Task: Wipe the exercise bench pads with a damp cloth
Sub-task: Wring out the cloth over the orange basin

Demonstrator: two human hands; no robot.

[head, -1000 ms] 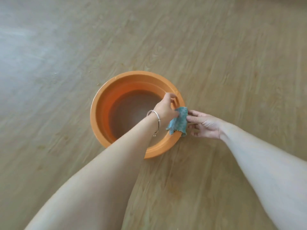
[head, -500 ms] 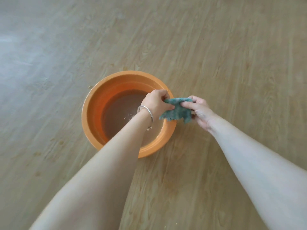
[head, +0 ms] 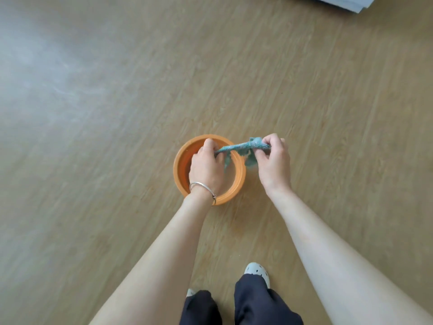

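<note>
- Our left hand (head: 206, 165) gripped one end of the cloth (head: 241, 146), with the fingers curled round it, above the basin (head: 242, 177).
- Our right hand (head: 271, 160) clamped the other end, just past the basin's right rim.
- The hands stood a little apart, with the cloth drawn between them into a tight, twisted rope and its loose corners hanging below.
- A second before, the cloth had hung slack at the rim, held lightly by both hands low beside the water. Since then we had risen, lifted it clear and closed both hands hard on it.
- We judged this to be wringing: the cloth was wetted and the excess was being squeezed out. Part of it hung beyond the rim, so drips might have reached the floor (head: 117, 113).
- The basin sat on the floor with water in it, and a bracelet (head: 202, 185) circled our left wrist.
- No bench showed, so the wiping itself had not yet begun.
</note>
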